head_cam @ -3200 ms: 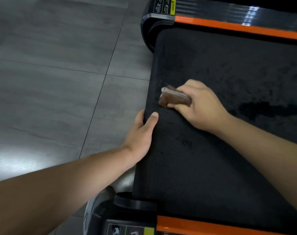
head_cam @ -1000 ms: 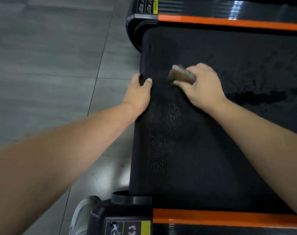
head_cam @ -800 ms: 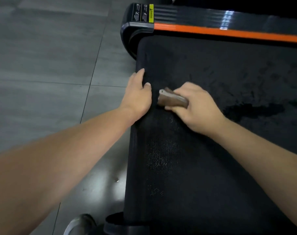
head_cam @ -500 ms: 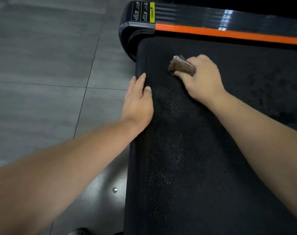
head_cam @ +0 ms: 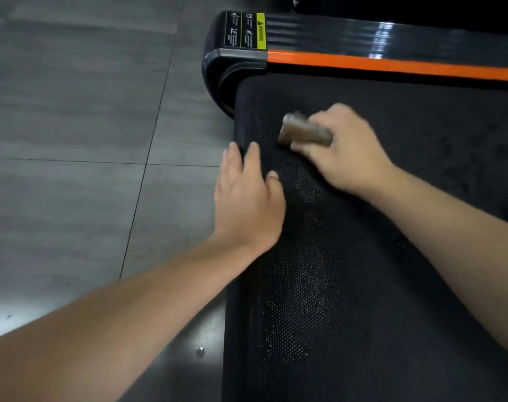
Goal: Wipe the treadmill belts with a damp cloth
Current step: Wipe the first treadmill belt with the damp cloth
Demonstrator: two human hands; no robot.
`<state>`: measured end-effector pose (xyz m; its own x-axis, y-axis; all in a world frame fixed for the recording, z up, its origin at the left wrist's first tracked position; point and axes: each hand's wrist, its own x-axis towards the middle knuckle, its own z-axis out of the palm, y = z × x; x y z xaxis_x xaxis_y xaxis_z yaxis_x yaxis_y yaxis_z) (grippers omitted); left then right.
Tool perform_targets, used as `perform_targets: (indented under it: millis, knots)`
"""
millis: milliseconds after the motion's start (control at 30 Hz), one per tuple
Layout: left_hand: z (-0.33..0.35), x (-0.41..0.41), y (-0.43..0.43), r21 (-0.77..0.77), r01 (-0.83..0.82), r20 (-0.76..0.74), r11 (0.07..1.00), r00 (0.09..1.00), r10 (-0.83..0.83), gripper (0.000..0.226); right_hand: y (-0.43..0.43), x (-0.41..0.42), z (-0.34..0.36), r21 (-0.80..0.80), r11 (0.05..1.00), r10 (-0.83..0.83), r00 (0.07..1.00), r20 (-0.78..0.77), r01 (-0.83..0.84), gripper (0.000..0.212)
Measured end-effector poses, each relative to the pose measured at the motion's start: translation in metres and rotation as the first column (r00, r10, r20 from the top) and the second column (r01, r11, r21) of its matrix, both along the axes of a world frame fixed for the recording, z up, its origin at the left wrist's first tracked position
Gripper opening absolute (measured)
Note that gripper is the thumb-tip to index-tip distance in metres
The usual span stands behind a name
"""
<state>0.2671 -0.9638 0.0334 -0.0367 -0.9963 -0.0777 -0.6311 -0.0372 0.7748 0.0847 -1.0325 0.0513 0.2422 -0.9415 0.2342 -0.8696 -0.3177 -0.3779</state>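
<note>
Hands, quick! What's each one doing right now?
Left hand: open, fingers straight, on the edge of the treadmill belt.
Right hand: closed, holding the brown cloth.

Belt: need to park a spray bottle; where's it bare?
Bare belt: right of the right hand up to the orange stripe, and nearer than the left hand. Crowded at its left edge: that hand and the cloth.

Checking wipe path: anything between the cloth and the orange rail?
Nothing: only bare black belt separates the cloth from the orange rail, per the head view.
</note>
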Motion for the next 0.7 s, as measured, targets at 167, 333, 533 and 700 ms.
perform_targets:
  millis: [167,333,533,700]
  knots:
    - [0.002,-0.002,-0.001,-0.056,0.146,0.144,0.988,0.98,-0.137,0.067,-0.041,-0.008,0.006,-0.018,0.998,-0.066,0.997,0.039,0.066,0.028]
    - [0.0,-0.002,-0.002,-0.052,0.126,0.117,0.991,0.986,-0.12,0.069,-0.093,-0.003,-0.006,-0.055,0.94,-0.332,0.94,0.08,0.337,0.029]
    - [-0.001,-0.002,-0.001,-0.062,0.141,0.169,0.988,0.977,-0.129,0.073,-0.092,0.02,-0.005,-0.078,0.976,-0.193,0.974,0.122,0.203,0.035]
    - [0.002,-0.002,0.0,-0.049,0.15,0.183,0.988,0.973,-0.138,0.072,-0.11,0.004,-0.007,-0.082,0.949,-0.305,0.952,0.013,0.305,0.04]
